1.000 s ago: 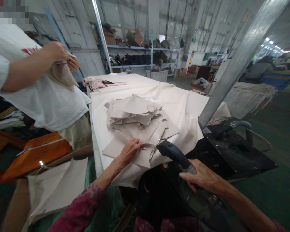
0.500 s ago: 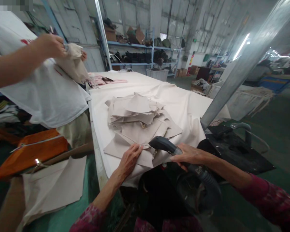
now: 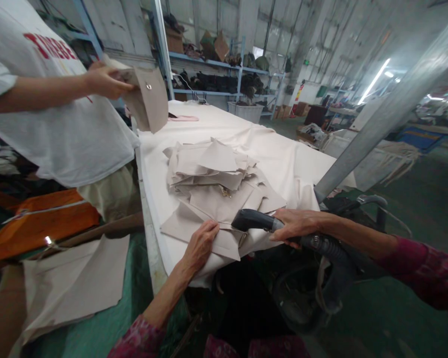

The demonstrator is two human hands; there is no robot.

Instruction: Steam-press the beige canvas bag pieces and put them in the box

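Note:
My right hand (image 3: 296,226) is wrapped round the grey wand of a vacuum cleaner nozzle (image 3: 252,220). The nozzle's dark curved tip lies at a beige fabric piece (image 3: 224,243) near the front edge of the table, and a ribbed hose (image 3: 332,253) runs down from the grip. My left hand (image 3: 201,243) has its fingers closed together on that same piece, just left of the tip; the thumb side is partly hidden. Beyond both hands lies an untidy pile of beige fabric pieces (image 3: 205,164), with a small gold-coloured metal fitting (image 3: 226,192) showing among them.
White cloth covers the table (image 3: 283,144). At left a co-worker in a white shirt (image 3: 78,144) holds beige pieces (image 3: 155,99) with a metal snap. A slanting metal post (image 3: 381,109) rises at right. An orange bag (image 3: 45,219) and more beige fabric (image 3: 74,283) lie lower left.
The nozzle has turned a little flatter, and my right hand has shifted slightly right and up. My left hand stays on the fabric. The co-worker's beige pieces have swung right, over the table.

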